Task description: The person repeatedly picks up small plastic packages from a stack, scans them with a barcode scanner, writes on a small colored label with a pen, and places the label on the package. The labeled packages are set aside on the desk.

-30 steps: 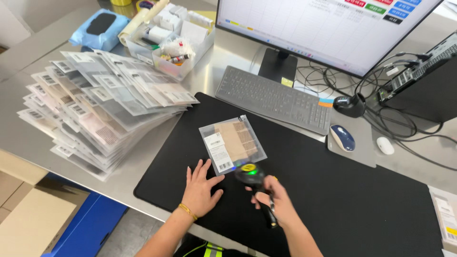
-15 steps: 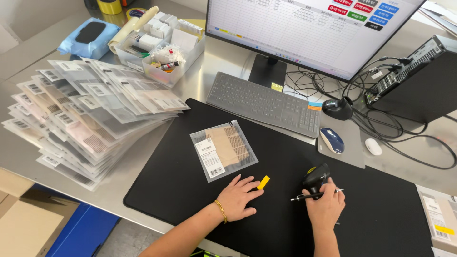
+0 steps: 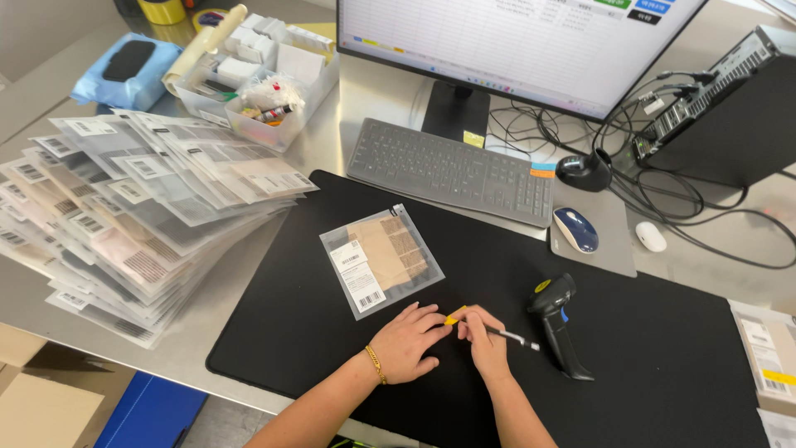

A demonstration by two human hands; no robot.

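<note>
My left hand (image 3: pixel 408 342) rests flat on the black desk mat (image 3: pixel 663 365), its fingertips touching the yellow end of a pen (image 3: pixel 454 316). My right hand (image 3: pixel 487 347) grips that pen, and the dark and silver barrel sticks out to the right. A black handheld scanner (image 3: pixel 557 325) lies on the mat just right of my right hand, with no hand on it. A clear bag (image 3: pixel 381 259) holding a tan item and white barcode labels lies on the mat just above my left hand.
A fanned stack of similar clear bags (image 3: pixel 124 216) covers the steel table at left. Behind the mat are a grey keyboard (image 3: pixel 452 170), a monitor (image 3: pixel 514 41), a blue mouse (image 3: pixel 575 229), a white mouse (image 3: pixel 651 236), cables and a black computer box (image 3: pixel 730 108). A bin of small supplies (image 3: pixel 265 83) stands at back left.
My right hand has let go of the scanner, which now lies on the mat, and has taken the pen. Both hands have come together below the clear bag.
</note>
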